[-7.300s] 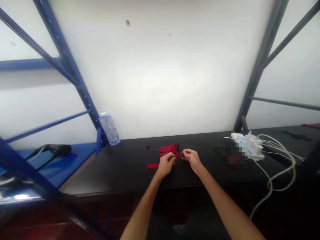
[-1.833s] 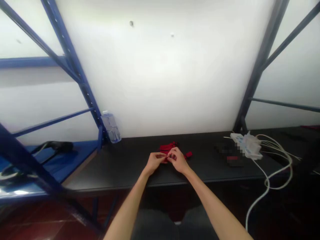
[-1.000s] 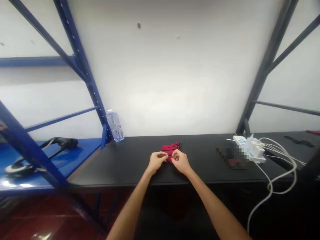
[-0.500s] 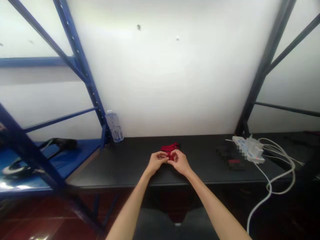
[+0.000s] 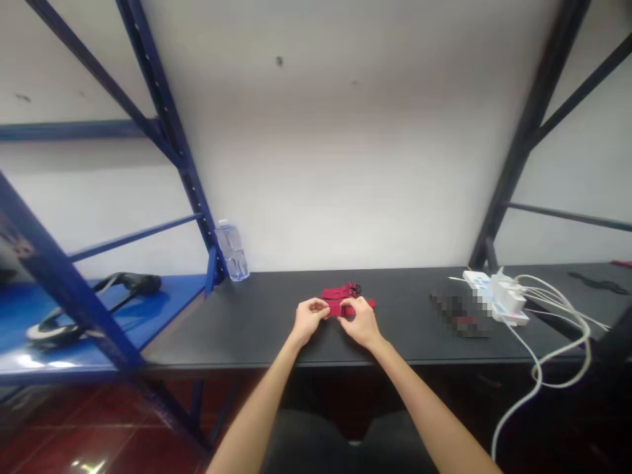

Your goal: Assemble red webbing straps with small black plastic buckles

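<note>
A piece of red strap [image 5: 334, 308] is stretched between my hands, just above or on the black tabletop [image 5: 266, 313]. My left hand [image 5: 308, 322] pinches its left part between thumb and fingers. My right hand [image 5: 362, 322] is closed on it further right, beside a narrow dark band across the strap. A red end shows past my right fingers. Right behind lies more folded red strap [image 5: 336, 292], with small black parts [image 5: 354, 289] at its right end. My fingertips partly hide the held piece.
A clear plastic bottle [image 5: 232, 251] stands at the back left by the blue rack post. To the right are a white power strip [image 5: 481, 286] with plugs, looping white cables [image 5: 582, 336] and a blurred-out dark item [image 5: 459, 316]. A black looped object [image 5: 133, 284] lies on the blue shelf.
My hands have come slightly apart, and the red strap between them now lies flatter and shows more. The view has shifted a little, and the wall looks darker.
</note>
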Tool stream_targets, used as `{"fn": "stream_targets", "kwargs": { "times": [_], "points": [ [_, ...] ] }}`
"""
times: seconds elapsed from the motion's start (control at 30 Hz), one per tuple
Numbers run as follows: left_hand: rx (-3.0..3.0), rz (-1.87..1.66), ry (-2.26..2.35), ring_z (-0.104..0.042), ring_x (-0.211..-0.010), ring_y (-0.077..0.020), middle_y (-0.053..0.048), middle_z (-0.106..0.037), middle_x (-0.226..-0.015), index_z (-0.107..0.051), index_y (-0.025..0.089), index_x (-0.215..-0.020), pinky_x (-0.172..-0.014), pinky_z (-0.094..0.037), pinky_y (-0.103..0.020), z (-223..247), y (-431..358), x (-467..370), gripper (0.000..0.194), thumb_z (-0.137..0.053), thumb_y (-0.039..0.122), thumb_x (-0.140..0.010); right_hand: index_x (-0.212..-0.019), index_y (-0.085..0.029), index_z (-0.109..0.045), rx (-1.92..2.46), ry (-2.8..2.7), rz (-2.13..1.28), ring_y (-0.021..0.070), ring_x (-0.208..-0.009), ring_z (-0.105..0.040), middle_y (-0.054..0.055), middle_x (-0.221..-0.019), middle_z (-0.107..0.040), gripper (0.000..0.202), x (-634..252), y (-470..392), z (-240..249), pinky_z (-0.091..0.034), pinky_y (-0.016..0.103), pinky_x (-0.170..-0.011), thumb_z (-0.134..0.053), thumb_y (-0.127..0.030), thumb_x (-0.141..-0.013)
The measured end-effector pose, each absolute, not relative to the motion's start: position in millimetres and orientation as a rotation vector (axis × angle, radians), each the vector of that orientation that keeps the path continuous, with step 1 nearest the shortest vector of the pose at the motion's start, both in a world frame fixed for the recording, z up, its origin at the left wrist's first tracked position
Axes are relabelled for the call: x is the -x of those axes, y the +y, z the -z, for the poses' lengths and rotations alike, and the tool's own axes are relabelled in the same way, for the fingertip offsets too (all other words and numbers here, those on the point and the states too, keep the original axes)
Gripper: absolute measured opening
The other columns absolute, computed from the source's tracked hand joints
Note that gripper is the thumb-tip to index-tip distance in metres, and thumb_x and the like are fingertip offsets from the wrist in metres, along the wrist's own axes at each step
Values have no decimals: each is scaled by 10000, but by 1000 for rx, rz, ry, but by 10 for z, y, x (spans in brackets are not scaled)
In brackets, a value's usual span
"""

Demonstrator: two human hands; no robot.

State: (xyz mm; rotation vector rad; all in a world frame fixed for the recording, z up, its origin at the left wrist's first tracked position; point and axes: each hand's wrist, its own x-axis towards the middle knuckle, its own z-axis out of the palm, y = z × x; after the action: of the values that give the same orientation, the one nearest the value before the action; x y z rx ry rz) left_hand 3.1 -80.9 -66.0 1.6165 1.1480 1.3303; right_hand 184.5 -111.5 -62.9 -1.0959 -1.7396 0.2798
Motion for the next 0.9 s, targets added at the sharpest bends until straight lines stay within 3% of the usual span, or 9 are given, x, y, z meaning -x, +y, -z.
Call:
{"fn": "stream_targets", "kwargs": {
  "times": [0.17, 0.33, 0.57, 0.77, 0.9],
  "points": [
    [-1728, -1294, 1281, -629, -588, -168, -45, -689, -643, -703, 156, -722, -594, -476, -264, 617, -829, 114, 164, -745, 295, -646, -1003, -259, -693, 1109, -1800, -275, 252, -913, -551, 66, -906, -656, 344, -1985, -1037, 644, -466, 398, -827, -756, -245, -666],
    [-1839, -1281, 1375, -618, -614, -177, -33, -690, -650, -720, 187, -686, -627, -446, -270, 583, -835, 205, 98, -741, 270, -638, -948, -272, -722, 1208, -1852, -266, 207, -805, -572, 51, -878, -602, 336, -2148, -903, 722, -469, 347, -769, -801, -236, -624],
    [-1890, -1277, 1462, -619, -637, -178, -32, -690, -679, -692, 191, -701, -654, -432, -273, 652, -806, 169, 72, -712, 248, -661, -939, -236, -704, 1266, -1815, -336, 189, -770, -610, 50, -888, -604, 316, -2168, -784, 831, -473, 332, -766, -787, -225, -634],
    [-1853, -1308, 1508, -633, -604, -173, 2, -695, -630, -606, 200, -847, -642, -423, -258, 671, -817, 168, 221, -719, 261, -667, -1048, -239, -571, 1257, -1744, -395, 205, -902, -632, 16, -916, -669, 492, -2154, -793, 838, -459, 347, -811, -780, -196, -604],
    [-1860, -1293, 1550, -638, -604, -167, 18, -699, -629, -564, 208, -900, -652, -424, -252, 661, -823, 174, 296, -727, 283, -665, -1036, -245, -552, 1237, -1742, -425, 217, -906, -640, 18, -907, -684, 492, -2157, -770, 845, -464, 356, -800, -773, -197, -599]
  ]
}}
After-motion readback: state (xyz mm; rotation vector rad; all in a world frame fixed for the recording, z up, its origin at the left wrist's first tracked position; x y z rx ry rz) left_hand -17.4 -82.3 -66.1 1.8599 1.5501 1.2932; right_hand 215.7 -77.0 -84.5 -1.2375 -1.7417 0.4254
